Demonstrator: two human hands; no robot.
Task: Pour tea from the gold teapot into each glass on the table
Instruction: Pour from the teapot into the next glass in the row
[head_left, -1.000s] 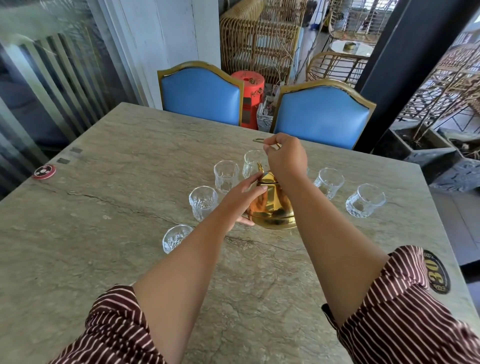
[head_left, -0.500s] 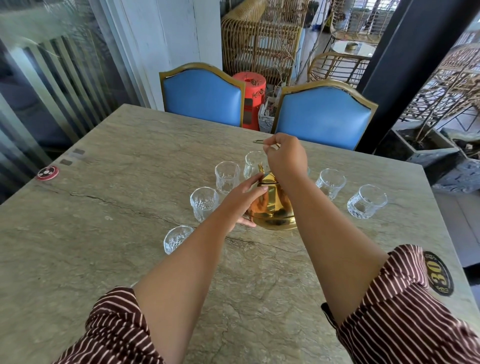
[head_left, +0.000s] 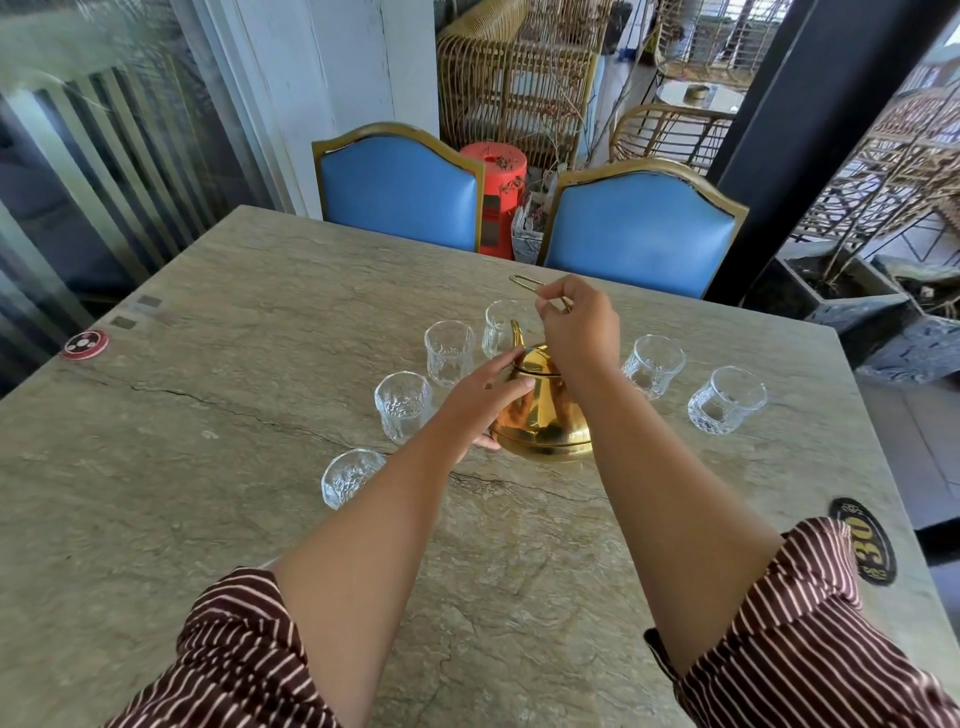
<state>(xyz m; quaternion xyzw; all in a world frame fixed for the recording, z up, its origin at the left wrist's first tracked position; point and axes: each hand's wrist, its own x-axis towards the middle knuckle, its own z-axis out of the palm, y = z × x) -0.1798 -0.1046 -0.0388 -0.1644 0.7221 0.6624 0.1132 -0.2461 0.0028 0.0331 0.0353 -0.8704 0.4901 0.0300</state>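
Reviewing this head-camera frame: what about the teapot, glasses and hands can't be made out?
- Gold metal teapot: head view; tea level hidden by opaque body, right side behind right hand and forearm.
- Left hand: palm contact hidden by its own back.
- Far clear patterned glass: partly behind the right hand; contents unclear.

arms: both bare from above the elbow down | left sleeve (head_left: 228, 660): dark maroon cloth, thin pale stripes, loose, bunched at upper arm | right sleeve (head_left: 810, 634): same striped cloth, hemmed edge | hands: no rings or watch visible
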